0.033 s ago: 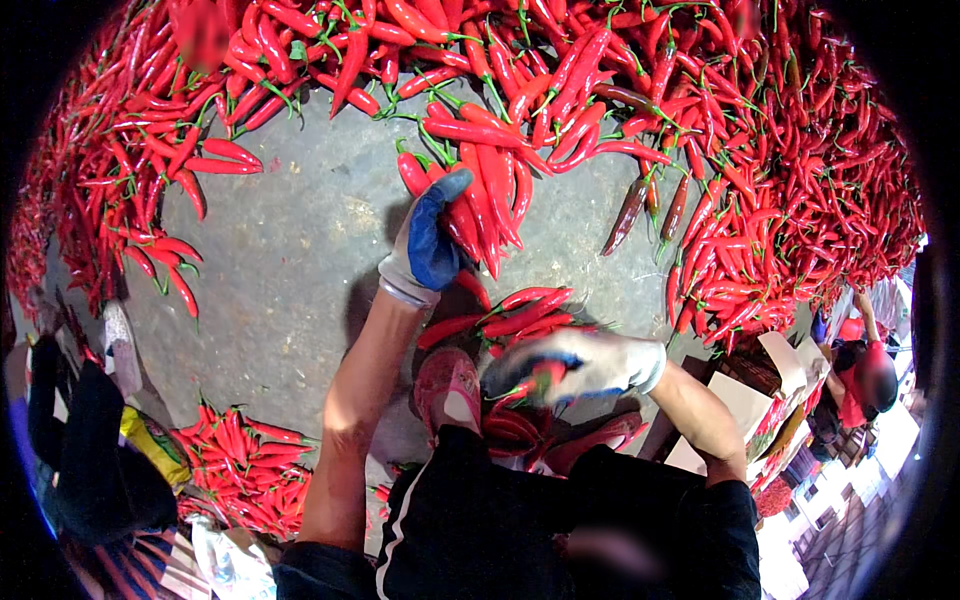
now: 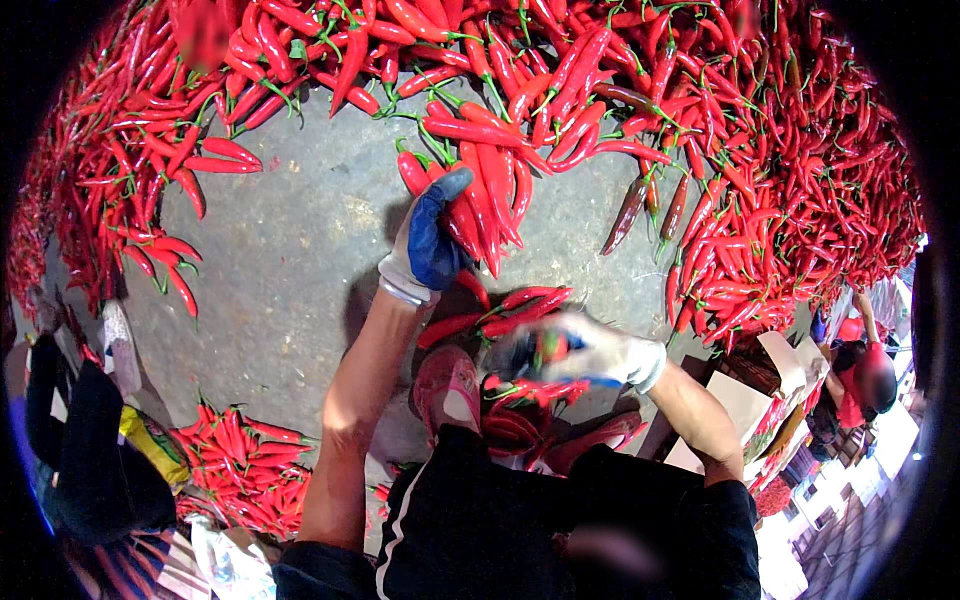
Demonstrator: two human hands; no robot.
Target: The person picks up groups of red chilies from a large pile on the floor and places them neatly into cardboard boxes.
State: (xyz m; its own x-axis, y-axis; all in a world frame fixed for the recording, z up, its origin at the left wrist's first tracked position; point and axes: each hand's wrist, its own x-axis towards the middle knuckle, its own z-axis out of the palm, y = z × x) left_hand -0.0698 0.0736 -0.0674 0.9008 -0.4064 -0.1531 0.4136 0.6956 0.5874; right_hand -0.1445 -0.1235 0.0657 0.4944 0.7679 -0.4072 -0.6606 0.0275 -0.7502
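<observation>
A chilli bunch (image 2: 490, 200) at 12 o'clock is gripped by the gloved left hand (image 2: 428, 245). The blurred right hand (image 2: 580, 350) seems closed on chillies (image 2: 520, 385). Heaped chillies (image 2: 760, 200) ring the floor (image 2: 290, 270).

Nothing has changed: the left hand (image 2: 428, 245) still rests on the red chillies (image 2: 480, 190).

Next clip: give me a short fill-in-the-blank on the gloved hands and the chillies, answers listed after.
1. The left hand reaches into a bunch of ____ chillies.
2. The palm of the left glove is ____ in colour.
3. The right hand shows ____ from motion, so its grip is unclear.
4. The chillies lie heaped on a bare ____ floor.

Missing words: red; blue; blurred; grey
</observation>
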